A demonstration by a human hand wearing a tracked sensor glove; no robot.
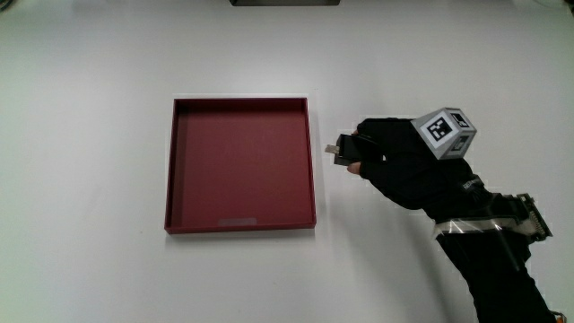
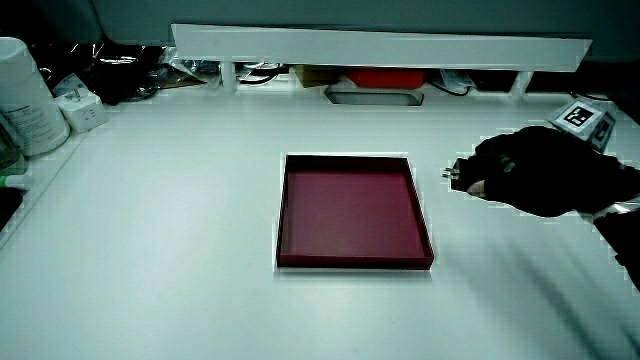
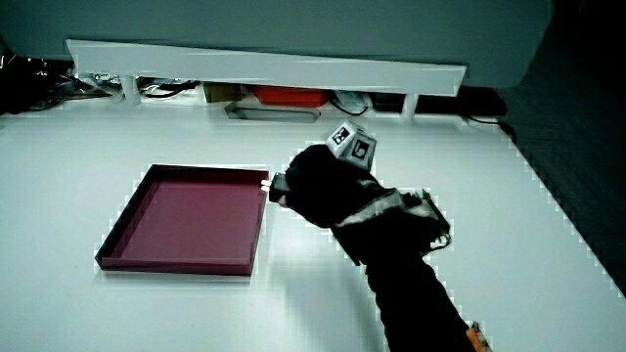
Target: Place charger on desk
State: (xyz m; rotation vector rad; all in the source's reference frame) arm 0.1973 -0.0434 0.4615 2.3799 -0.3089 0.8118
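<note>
Your hand (image 1: pixel 408 166) grip: clamped on small black rigid charger (image 1: pixel 342 152) | beside shallow red square tray (image 1: pixel 240 161) | light, hard; hold its body, set flat on white surface (image 1: pixel 90 135).

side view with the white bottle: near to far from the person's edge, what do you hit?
Red tray → hand holding the charger beside the tray → white bottle at the table's edge → low partition.
</note>
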